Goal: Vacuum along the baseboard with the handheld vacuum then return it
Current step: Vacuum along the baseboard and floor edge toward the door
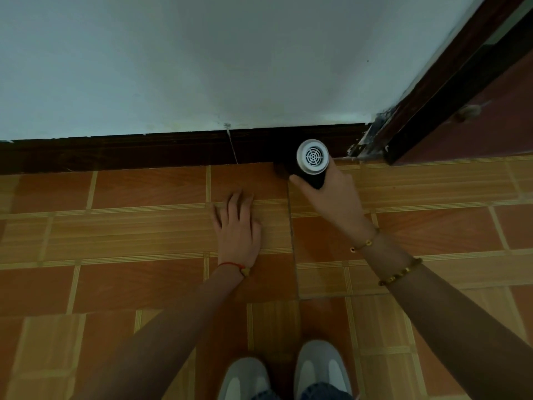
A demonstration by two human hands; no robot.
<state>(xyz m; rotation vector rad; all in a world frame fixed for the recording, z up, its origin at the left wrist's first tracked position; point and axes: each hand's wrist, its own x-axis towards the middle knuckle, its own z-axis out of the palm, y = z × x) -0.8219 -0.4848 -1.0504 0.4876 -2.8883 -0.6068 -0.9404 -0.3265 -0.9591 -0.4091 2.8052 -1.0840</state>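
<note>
**Vacuum nozzle down at the baseboard, near the door frame**

Orange-brown floor tiles (150,186) with pale striped bands fill the lower part of the view, meeting a dark wooden baseboard (144,153) that runs along the foot of a pale bluish wall (230,59). At the right end of the baseboard stands a dark door frame (450,90), with chipped paint and grime at its foot, and a reddish door panel (496,116) beyond it.

The right hand (334,197) grips the black body of the handheld vacuum (312,161), fingers and thumb curled round it. The vacuum is seen end-on: its round white rear cap with a grilled vent faces the camera, and the front end points down at the joint of floor and baseboard, just left of the door frame (the nozzle tip itself is hidden behind the body, so contact cannot be judged). Two beaded bracelets (399,272) sit on the right wrist and forearm.

The left hand (238,223) lies flat on the floor tiles, palm down, fingers straight and slightly spread, holding nothing; it is near the baseboard but apart from it, and left of the vacuum. A red string bracelet (232,265) circles that wrist.

A thin pale crack or thread (232,145) crosses the baseboard. At the bottom edge, two grey-white shoes (317,368) point toward the wall, with denim cuffs just showing.
</note>
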